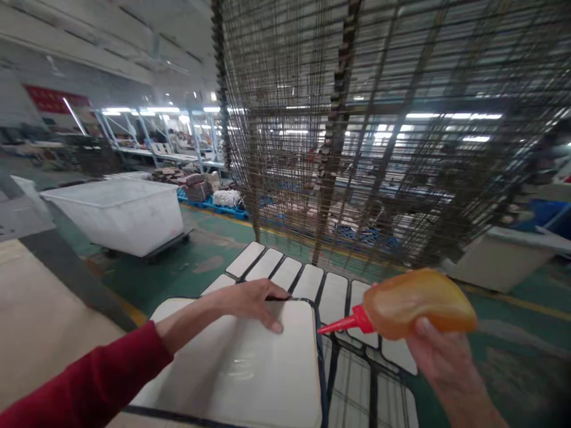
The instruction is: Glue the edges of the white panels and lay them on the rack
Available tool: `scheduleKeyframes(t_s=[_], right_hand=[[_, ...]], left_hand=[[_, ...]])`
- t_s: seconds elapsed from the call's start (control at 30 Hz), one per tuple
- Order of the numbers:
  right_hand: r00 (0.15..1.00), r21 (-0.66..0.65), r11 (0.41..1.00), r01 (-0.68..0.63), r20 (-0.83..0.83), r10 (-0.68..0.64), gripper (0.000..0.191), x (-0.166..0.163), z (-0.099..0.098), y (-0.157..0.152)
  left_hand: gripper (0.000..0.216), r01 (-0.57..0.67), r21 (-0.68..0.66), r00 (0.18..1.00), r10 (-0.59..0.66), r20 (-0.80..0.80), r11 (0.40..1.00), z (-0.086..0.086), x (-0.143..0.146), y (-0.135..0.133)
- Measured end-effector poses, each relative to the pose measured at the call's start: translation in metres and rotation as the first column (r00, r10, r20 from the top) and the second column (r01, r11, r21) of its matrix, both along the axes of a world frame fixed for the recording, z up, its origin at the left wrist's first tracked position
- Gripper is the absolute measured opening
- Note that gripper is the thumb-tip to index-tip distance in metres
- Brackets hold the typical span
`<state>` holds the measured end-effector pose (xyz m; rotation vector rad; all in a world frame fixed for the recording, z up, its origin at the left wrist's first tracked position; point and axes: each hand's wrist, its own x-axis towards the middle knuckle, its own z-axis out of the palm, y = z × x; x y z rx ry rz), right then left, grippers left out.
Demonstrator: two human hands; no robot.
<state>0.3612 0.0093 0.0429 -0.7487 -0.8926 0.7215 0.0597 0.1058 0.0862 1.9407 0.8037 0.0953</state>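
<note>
My right hand (pixel 446 356) is wrapped round a soft squeeze bottle (pixel 414 302) of amber liquid, lying on its side. The bottle's red nozzle (pixel 343 323) points left, its tip close to the right edge of a white panel (pixel 267 368) with rounded corners and a dark rim. At the panel's far edge, my left hand (pixel 254 302) grips it, thumb on the white face and fingers reaching over the dark rim. Beyond and beneath lie several narrow white strips (pixel 310 282) with dark borders, side by side.
A tall wire rack (pixel 330 131) of metal grids rises right behind the strips. To the left stands a white plastic tub (pixel 120 211) on a wheeled base. Bundles (pixel 198 187) rest on blue pallets (pixel 223 208) farther back. A pale bin (pixel 499 258) stands at the right.
</note>
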Motion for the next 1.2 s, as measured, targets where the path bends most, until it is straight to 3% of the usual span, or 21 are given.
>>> scheduleKeyframes(t_s=[0.17,0.63,0.87,1.0,1.2], right_hand=[[0.998,0.028,0.998,-0.049,0.039,0.048,0.034,0.010,-0.001,-0.016],[0.995,0.114,0.992,-0.053,0.088,0.043,0.028,0.007,0.016,-0.033],[0.999,0.094,0.996,-0.010,0.040,0.007,0.032,-0.001,0.023,-0.030],[1.000,0.089,0.996,-0.006,0.025,0.004,0.026,-0.003,0.025,-0.027],[0.999,0.063,0.998,-0.028,0.025,0.027,0.032,0.003,0.014,-0.026]], left_hand=[[0.054,0.051,-0.013,0.999,-0.051,-0.013,0.999,0.016,0.010,-0.016],[0.063,0.076,-0.045,0.997,-0.074,0.033,0.996,0.029,0.014,-0.029],[0.052,0.075,-0.001,0.996,-0.075,0.046,0.997,0.023,0.010,-0.024],[0.055,0.103,-0.052,0.993,-0.100,0.059,0.993,0.023,0.011,-0.024],[0.055,0.076,-0.030,0.996,-0.074,0.051,0.997,0.026,0.011,-0.021]])
